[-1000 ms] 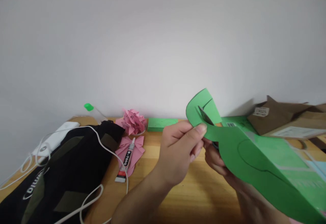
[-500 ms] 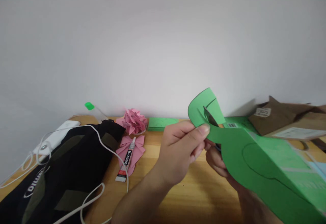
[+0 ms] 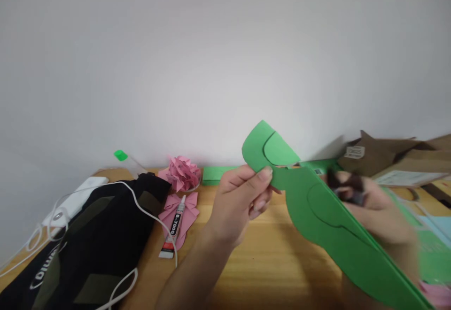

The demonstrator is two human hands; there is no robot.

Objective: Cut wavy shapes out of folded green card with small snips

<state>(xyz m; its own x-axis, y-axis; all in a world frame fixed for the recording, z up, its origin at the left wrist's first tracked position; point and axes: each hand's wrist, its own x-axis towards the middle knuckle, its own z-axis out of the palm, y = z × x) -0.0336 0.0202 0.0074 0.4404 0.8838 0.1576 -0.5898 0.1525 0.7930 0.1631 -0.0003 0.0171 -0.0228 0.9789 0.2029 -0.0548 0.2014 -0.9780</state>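
Between thumb and fingers, my left hand (image 3: pixel 241 202) pinches a large sheet of green paper (image 3: pixel 327 218) near its narrow neck. Dark curved lines are drawn on the sheet, and its left outline is cut in curves. Above the thumb, a rounded flap stands up with a slit beside it. My right hand (image 3: pixel 384 211), smeared by motion, is at the sheet's right edge. In its fingers are the dark handles of a pair of scissors (image 3: pixel 347 188); most of the blades are hidden or blurred.
A pink paper flower (image 3: pixel 183 174) and a B-7000 glue tube (image 3: pixel 172 230) on folded pink paper lie left of centre. Further left are a black cloth bag (image 3: pixel 102 235), a white cable (image 3: pixel 132 195) and a white device (image 3: pixel 75 199). Brown paper packaging (image 3: pixel 398 157) sits at the right.
My right hand and the scissors have come from underneath the paper to its right side, and the blade has left the slit. My left hand has shifted slightly left with the paper.
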